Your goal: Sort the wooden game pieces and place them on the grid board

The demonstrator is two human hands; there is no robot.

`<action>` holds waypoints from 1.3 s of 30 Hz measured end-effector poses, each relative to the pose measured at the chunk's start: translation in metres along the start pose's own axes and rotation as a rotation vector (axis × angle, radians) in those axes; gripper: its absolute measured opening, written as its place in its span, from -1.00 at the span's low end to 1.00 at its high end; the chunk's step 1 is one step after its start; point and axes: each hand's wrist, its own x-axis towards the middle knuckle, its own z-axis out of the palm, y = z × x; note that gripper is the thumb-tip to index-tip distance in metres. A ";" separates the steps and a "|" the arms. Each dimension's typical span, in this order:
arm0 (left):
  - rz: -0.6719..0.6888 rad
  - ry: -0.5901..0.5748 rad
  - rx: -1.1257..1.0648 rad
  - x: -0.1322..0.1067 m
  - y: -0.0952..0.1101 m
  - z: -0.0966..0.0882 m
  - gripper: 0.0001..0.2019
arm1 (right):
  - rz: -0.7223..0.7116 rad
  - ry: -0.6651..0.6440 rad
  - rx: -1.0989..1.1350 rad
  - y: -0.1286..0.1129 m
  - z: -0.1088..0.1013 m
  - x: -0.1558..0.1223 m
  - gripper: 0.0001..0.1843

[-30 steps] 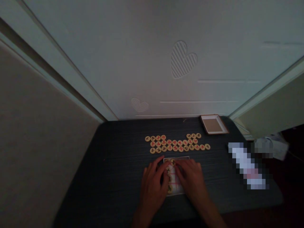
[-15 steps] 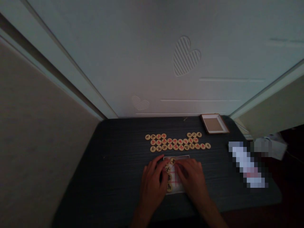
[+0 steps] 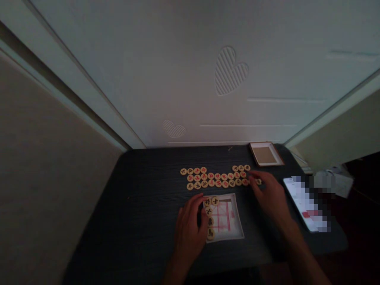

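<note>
My left hand (image 3: 192, 223) rests with curved fingers at the left side of a shallow white box (image 3: 239, 221). Its thumb is apart from the fingers, beside the pieces. In the box, round wooden xiangqi pieces with black characters line the left edge, and another piece (image 3: 215, 201) lies at the top, right of the corner one. My right hand (image 3: 268, 194) reaches over the right end of the loose rows, thumb and index slightly apart. It partly covers the bottom row near a red-marked piece (image 3: 245, 182). Nothing held shows between its fingers.
Rows of red- and black-marked pieces (image 3: 218, 184) lie on the dark table (image 3: 142, 213) beyond the box. An open box lid (image 3: 265, 155) sits at the back right. A lit phone (image 3: 303, 206) lies to the right. A white panel (image 3: 190, 79) with hearts rises behind.
My right hand has left the box and moved right and away, to the end of the rows. The piece at the box's top stays there. My left hand has barely moved.
</note>
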 end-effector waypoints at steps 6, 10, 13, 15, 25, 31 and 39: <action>-0.005 0.020 -0.035 0.000 -0.003 0.001 -0.70 | -0.036 -0.189 -0.150 0.034 -0.003 0.047 -0.80; -0.015 0.024 -0.039 -0.001 -0.003 0.001 -0.70 | -0.024 -0.279 -0.206 0.043 0.004 0.055 -0.84; -0.003 0.037 -0.044 -0.001 -0.003 0.001 -0.70 | -0.033 -0.318 -0.240 0.048 0.008 0.056 -0.86; 0.003 0.049 -0.050 -0.001 -0.002 0.001 -0.70 | -0.041 -0.321 -0.251 0.051 0.010 0.057 -0.87; 0.000 0.065 -0.058 -0.001 -0.001 -0.001 -0.71 | -0.058 -0.376 -0.186 0.054 0.016 0.064 -0.91; -0.008 0.059 -0.054 0.000 -0.001 -0.001 -0.73 | -0.030 -0.327 -0.201 0.054 0.006 0.060 -0.88; -0.018 0.049 -0.056 -0.001 -0.001 -0.001 -0.74 | -0.028 -0.216 0.036 0.016 -0.022 0.017 -0.77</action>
